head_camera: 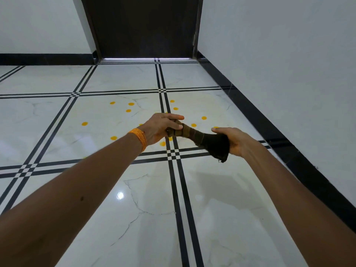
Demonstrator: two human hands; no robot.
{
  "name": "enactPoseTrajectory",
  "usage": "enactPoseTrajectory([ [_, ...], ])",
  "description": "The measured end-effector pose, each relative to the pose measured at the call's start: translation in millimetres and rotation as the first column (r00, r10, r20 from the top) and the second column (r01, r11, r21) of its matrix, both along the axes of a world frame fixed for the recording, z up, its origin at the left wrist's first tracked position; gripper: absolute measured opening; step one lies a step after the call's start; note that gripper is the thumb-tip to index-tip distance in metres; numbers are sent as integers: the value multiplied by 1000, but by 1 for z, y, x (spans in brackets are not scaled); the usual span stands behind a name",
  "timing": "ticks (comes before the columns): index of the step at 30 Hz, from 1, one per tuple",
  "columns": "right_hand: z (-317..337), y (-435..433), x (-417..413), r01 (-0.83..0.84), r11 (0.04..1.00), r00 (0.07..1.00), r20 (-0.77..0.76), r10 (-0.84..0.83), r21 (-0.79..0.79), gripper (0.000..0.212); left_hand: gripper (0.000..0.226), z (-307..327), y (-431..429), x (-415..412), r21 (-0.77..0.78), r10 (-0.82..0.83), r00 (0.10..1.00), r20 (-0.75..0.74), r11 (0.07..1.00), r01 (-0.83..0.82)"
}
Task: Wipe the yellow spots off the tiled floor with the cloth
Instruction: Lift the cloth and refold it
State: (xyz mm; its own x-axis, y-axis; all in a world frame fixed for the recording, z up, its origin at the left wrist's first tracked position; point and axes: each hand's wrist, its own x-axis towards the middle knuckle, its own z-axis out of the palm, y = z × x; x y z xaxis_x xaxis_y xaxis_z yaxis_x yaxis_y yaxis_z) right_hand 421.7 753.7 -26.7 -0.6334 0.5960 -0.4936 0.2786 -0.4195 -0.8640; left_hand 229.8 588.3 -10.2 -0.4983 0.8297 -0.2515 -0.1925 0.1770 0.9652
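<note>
A dark brown striped cloth [202, 138] is stretched and twisted between both hands, held in the air above the floor. My left hand [159, 128] grips its left end; an orange thread band circles that wrist. My right hand [234, 140] grips the bunched right end, whose frayed edge hangs down. Several round yellow spots [131, 104] dot the white marble-look tiled floor [115, 199] beyond and beneath the hands, spread over two tiles, some partly hidden behind my left hand.
Black double lines cross the floor in a grid. A dark closed door [142, 26] stands straight ahead. A white wall [279, 54] with a black skirting [269, 135] runs along the right side, another white wall at the left back.
</note>
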Motion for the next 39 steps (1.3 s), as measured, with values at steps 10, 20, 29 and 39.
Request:
enactPoseTrajectory([
  [10, 2, 6, 7, -30, 781, 984, -117, 132, 624, 50, 40, -11, 2, -10, 24, 214, 852, -479, 973, -231],
  [20, -1, 8, -8, -115, 534, 992, 125, 18, 838, 12, 15, -16, 9, -12, 123, 265, 616, -742, 957, -264],
  [29, 18, 0, -12, -49, 829, 972, -164, 168, 557, 20, 12, -13, 1, -12, -185, -25, 874, -485, 980, -74],
  [39, 81, -17, -46, -580, 496, 759, 207, 617, 646, 49, 72, 7, 18, 20, -99, -404, 849, -341, 913, 395],
])
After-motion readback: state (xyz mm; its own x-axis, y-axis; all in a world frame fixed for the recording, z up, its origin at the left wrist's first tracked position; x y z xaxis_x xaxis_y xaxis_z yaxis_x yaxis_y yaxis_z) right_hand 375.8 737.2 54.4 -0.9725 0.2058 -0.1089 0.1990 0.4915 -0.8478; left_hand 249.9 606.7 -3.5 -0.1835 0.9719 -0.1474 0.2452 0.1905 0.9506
